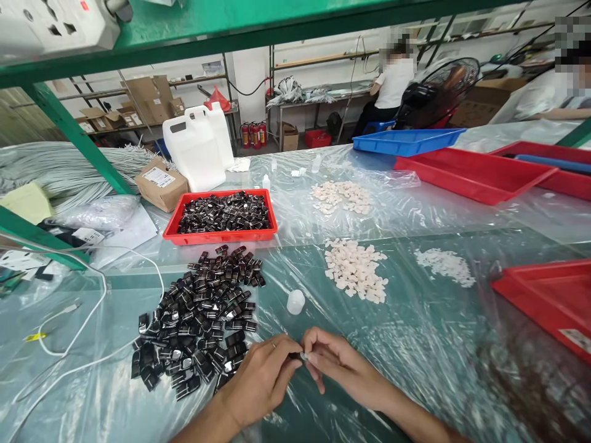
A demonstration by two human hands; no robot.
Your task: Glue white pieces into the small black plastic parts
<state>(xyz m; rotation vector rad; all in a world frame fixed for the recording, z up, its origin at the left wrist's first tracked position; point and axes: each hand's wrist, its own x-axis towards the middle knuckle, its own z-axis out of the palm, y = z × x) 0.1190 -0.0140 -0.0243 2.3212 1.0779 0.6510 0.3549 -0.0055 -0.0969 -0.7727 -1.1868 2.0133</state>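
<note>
Your left hand (261,375) and right hand (337,363) meet at 6 o'clock, both pinching one small black clip (295,355) w/ a white bit at its tip (hard to see). Looks light, stiff, glossy, prob. slippery; grip its side edges. Loose black pile (198,314) sits at 10 o'clock.

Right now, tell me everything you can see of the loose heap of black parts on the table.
The heap of black parts is many small glossy black pieces, plastic by their look, some with silvery edges. They lie jumbled and overlapping on the clear plastic sheet that covers the table, just in front of the red tray holding more of the same. The left hand rests at the heap's near edge, and both hands pinch one small dark piece between their fingertips.
</note>
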